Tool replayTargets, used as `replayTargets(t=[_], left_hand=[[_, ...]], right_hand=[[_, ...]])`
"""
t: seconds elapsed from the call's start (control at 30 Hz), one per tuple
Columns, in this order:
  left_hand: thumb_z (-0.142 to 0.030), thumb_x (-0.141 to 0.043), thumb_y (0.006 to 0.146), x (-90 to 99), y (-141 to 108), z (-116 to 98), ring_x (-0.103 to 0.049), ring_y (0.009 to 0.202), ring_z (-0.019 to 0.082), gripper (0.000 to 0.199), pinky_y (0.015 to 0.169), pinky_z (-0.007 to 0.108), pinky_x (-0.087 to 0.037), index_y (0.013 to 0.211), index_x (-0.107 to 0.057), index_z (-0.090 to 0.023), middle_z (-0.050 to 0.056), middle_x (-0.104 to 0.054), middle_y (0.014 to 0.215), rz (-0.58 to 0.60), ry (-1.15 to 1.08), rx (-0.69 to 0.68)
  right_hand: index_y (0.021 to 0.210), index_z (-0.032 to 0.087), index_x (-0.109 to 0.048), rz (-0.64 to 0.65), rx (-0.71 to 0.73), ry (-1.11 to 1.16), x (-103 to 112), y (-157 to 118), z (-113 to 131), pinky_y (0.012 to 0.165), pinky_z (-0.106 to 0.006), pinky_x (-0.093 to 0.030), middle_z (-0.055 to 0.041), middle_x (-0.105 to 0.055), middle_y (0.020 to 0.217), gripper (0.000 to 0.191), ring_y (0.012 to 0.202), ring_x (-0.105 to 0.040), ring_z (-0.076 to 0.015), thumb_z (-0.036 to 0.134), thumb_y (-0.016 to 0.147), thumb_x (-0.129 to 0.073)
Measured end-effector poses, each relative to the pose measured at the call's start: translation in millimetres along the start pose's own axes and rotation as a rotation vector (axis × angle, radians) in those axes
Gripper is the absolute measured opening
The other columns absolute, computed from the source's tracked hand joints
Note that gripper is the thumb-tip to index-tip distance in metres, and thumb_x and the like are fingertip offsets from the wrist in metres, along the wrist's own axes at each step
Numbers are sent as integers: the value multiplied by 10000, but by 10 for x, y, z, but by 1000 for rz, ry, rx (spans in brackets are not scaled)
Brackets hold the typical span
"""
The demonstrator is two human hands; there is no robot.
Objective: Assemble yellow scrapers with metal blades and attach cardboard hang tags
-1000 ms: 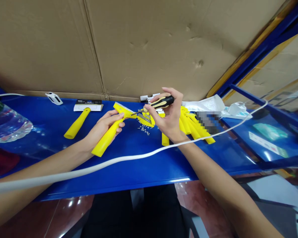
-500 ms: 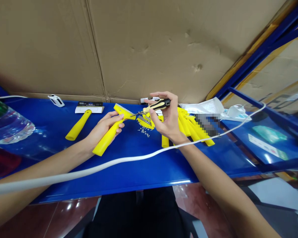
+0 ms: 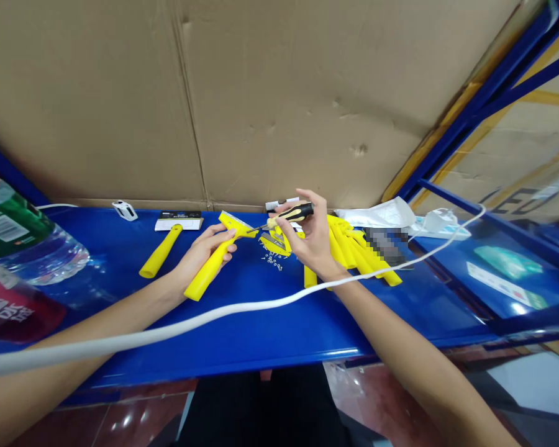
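My left hand [image 3: 208,247] is wrapped round a yellow scraper [image 3: 208,271], its wide head angled up and away from me. In my right hand [image 3: 311,234] is a black-and-cream screwdriver [image 3: 292,213], gripped by its handle. The screwdriver's shaft points left, and its tip meets the scraper's head near the right end; the exact contact is too small to make out. Just right of the head lie small yellow pieces [image 3: 274,244] and several loose screws and nuts [image 3: 271,259]. Beyond my right hand is a pile of yellow handles [image 3: 354,248].
Left of my hands lie another yellow handle [image 3: 161,252] and a black-and-white package [image 3: 179,220]. Large bottles [image 3: 23,230] stand at the left edge. A white cable [image 3: 242,307] crosses in front of my forearms. Cardboard [image 3: 261,93] backs the blue table [image 3: 242,344].
The camera view has shifted, so the table things appear a little lower, with those on the left further right. Both hands keep their holds, the screwdriver still at the scraper's head.
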State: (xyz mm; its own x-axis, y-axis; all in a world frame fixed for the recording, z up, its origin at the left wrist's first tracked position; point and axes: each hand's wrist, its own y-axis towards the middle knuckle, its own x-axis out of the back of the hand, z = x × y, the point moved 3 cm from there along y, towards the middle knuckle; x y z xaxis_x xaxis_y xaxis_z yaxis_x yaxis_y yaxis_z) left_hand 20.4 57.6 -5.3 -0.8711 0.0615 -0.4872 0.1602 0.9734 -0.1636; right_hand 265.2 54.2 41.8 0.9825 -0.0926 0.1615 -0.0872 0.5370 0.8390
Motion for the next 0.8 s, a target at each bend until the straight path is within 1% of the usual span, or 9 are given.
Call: replayTargets(t=[0.07, 0.1, 0.13, 0.23, 0.3, 0.4, 0.47, 0.63, 0.8], left_hand=[[-159, -953, 838, -6, -2, -3, -658, 595, 80, 447, 458, 135, -469, 1129, -620, -226, 27, -739, 947, -1, -1, -2], [-155, -956, 831, -16, -10, -6, -657, 594, 80, 458, 458, 135, -471, 1129, -615, -225, 17, -730, 931, 1, -4, -3], [-149, -960, 823, -28, -21, -10, -655, 591, 80, 470, 458, 136, -472, 1128, -610, -225, 8, -722, 916, 1, -8, -4], [-124, -958, 811, -58, -51, -34, -659, 597, 82, 492, 470, 137, -486, 1124, -594, -228, -8, -708, 891, -3, -32, -12], [-107, -951, 810, -69, -63, -53, -655, 593, 80, 496, 476, 136, -490, 1125, -588, -230, -17, -695, 870, -12, -44, -16], [-98, -937, 821, -76, -71, -69, -642, 574, 79, 482, 461, 133, -475, 1124, -586, -232, -28, -675, 838, -21, -43, -11], [-100, -931, 827, -78, -72, -64, -652, 583, 84, 468, 459, 135, -472, 1123, -593, -231, -22, -682, 844, -18, -40, -11], [-125, -935, 829, -69, -60, -26, -660, 603, 86, 441, 483, 146, -484, 1120, -621, -228, 12, -725, 905, 5, -9, -19], [-151, -948, 816, -97, -94, -39, -663, 606, 92, 438, 492, 151, -493, 1132, -649, -206, 25, -724, 896, 16, 24, -32]], right_hand=[[1414, 312, -502, -59, 3, -62, 5, 0, -3, 911, -510, -691, -48, -790, 1076, 556, 1011, -823, -281, 400, 994, -855], [1380, 308, -514, -69, 7, -75, 6, 1, -3, 916, -508, -687, -42, -787, 1059, 535, 1008, -819, -277, 403, 986, -864], [1365, 305, -512, -59, 8, -68, 3, 0, -4, 947, -508, -682, -52, -780, 1104, 513, 1040, -818, -273, 409, 994, -850], [1431, 302, -450, 34, -13, 39, -23, -8, -13, 1068, -513, -661, -121, -697, 1387, 500, 1205, -804, -267, 413, 1053, -758], [1438, 301, -454, 64, -32, 66, -29, -15, -25, 1062, -501, -666, -138, -671, 1450, 491, 1204, -805, -263, 408, 1061, -749], [1327, 290, -555, -5, -15, -53, 6, -11, -39, 979, -479, -674, -85, -758, 1240, 422, 1069, -802, -248, 390, 1016, -823], [1291, 288, -583, -47, 11, -115, 30, -3, -40, 976, -480, -662, -65, -763, 1152, 408, 1073, -781, -253, 373, 994, -849], [1422, 312, -475, 21, -34, 59, -2, 9, -49, 1021, -491, -674, -100, -694, 1366, 478, 1158, -805, -251, 402, 1048, -759], [1299, 310, -535, -93, -11, -98, 5, 10, -41, 868, -436, -666, -22, -758, 1041, 447, 997, -781, -239, 414, 993, -844]])
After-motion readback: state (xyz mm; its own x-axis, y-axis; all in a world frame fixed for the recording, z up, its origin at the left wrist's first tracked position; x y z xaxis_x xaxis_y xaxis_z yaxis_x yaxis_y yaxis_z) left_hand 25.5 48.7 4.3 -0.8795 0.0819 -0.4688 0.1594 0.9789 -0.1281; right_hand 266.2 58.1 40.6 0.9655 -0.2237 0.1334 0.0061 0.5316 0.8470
